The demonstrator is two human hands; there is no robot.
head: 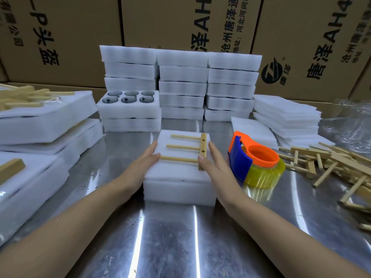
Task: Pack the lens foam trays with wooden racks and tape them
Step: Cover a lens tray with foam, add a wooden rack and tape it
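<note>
Behind the left hand [144,163] and the right hand [215,167], 2 slim forearms are bare from the wrists back, and the right thumb's nail is short and plain.

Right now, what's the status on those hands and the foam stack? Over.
Left hand and right hand open, flat against sides of foam tray stack. Wooden rack lies on top, no tape seen. Tape dispenser idle at right; nothing blocking.
</note>
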